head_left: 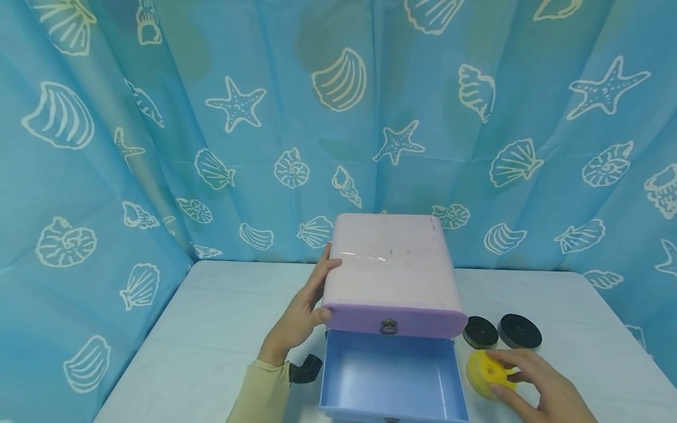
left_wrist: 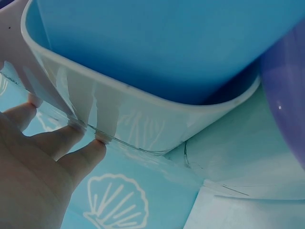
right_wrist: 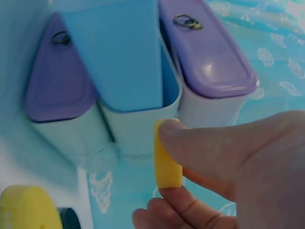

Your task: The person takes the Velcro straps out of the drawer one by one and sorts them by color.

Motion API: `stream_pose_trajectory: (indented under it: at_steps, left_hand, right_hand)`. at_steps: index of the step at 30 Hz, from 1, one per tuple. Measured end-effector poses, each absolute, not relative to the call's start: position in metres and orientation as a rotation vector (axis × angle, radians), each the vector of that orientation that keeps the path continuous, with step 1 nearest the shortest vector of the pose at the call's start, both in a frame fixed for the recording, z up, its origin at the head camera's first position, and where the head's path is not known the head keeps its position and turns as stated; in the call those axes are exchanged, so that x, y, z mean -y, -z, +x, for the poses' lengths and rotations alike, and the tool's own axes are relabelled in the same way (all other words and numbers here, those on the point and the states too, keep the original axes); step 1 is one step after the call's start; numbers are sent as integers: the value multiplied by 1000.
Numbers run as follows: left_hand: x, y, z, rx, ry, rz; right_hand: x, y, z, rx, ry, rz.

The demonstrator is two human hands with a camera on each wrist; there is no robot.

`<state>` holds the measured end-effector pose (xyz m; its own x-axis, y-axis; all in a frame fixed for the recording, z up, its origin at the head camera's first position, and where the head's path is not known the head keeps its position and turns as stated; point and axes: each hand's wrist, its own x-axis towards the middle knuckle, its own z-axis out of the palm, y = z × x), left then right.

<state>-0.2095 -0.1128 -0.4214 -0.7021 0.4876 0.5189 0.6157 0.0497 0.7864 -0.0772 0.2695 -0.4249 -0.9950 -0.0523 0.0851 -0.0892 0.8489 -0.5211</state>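
Note:
A drawer box [head_left: 391,264] with a pale pink top and purple front stands on the table, its lower blue drawer [head_left: 391,376] pulled out. My left hand [head_left: 298,317] rests against the box's left side; its fingertips touch the pale wall in the left wrist view. Between thumb and fingers, my right hand [head_left: 539,382] pinches a small yellow round piece [right_wrist: 167,160], seen edge-on in the right wrist view. A larger yellow disc [head_left: 478,379] lies to the right of the drawer, just under the held piece. The drawer's visible floor is bare.
Two black discs [head_left: 480,333] [head_left: 520,331] lie right of the box. A black elbow-shaped piece [head_left: 307,370] sits left of the drawer, partly behind the left sleeve. A blue shell-patterned curtain [head_left: 296,117] hangs behind the white table [head_left: 211,329].

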Motion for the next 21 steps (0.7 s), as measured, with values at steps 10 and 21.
stream_pose_trajectory:
  at_steps: [10,21]
  left_hand:
    - [111,421,-209,2201,1746,-1151]
    - [113,420,-209,2190,1754,-1171]
  right_hand:
    - [-287,444,-76,2879,-827,30]
    - [-301,461,-83,2886,-877,-118]
